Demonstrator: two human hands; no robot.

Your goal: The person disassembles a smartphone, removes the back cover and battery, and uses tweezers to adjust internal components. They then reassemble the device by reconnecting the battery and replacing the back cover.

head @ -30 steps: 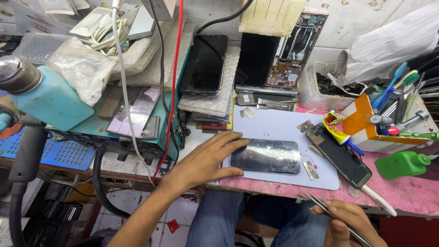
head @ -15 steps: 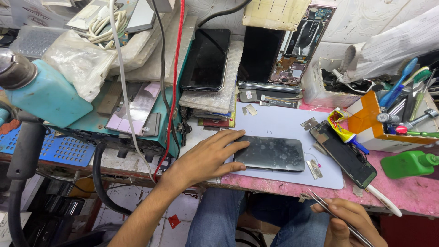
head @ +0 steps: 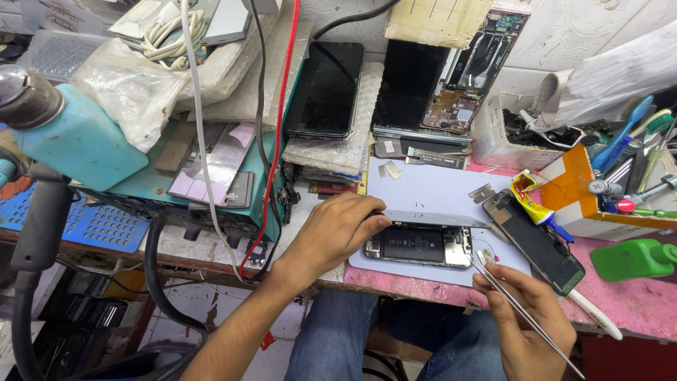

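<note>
The opened phone [head: 420, 245] lies on the pale mat [head: 430, 190] near the surface's front edge. Your left hand [head: 331, 236] props its screen [head: 430, 218] up, fingers closed on the edge, exposing the inside. Your right hand [head: 525, 321] pinches tweezers [head: 518, 310], tips just beside the phone's corner.

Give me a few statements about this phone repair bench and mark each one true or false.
1. The left hand lifts the screen panel off the opened phone. True.
2. The right hand holds a screwdriver. False: it holds tweezers.
3. The opened phone lies on a pale work mat. True.
4. The green bottle stands upright on the left. False: it lies on its side at the right.
5. A second dark phone lies right of the mat. True.
</note>
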